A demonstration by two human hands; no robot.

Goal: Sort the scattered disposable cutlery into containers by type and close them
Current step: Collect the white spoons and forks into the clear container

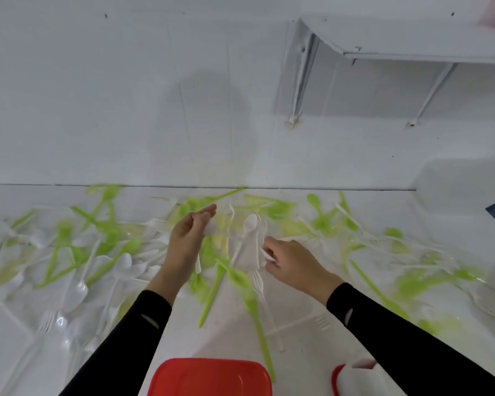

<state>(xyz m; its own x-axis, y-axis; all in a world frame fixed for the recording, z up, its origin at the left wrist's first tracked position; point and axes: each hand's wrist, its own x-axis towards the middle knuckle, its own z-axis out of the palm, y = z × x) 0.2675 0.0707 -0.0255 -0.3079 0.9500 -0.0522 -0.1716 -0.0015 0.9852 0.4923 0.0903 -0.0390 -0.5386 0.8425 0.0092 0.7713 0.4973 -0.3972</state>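
Green and white plastic spoons, forks and knives lie scattered across the white table (312, 344). My left hand (187, 238) is raised over the middle of the pile and holds a white utensil (210, 228) whose handle points down past my wrist. My right hand (290, 262) is curled round white cutlery (266, 254) at the edge of a small heap of white spoons (250, 224). A red container lid (212, 377) lies at the near edge between my arms. A red-rimmed container (336, 378) shows at the lower right, partly hidden by my right sleeve.
A white wall rises just behind the table, with a white shelf (412, 38) on brackets at the upper right. A long green knife (212, 292) and a green spoon (240, 277) lie between my arms. White forks (47, 318) lie at the left.
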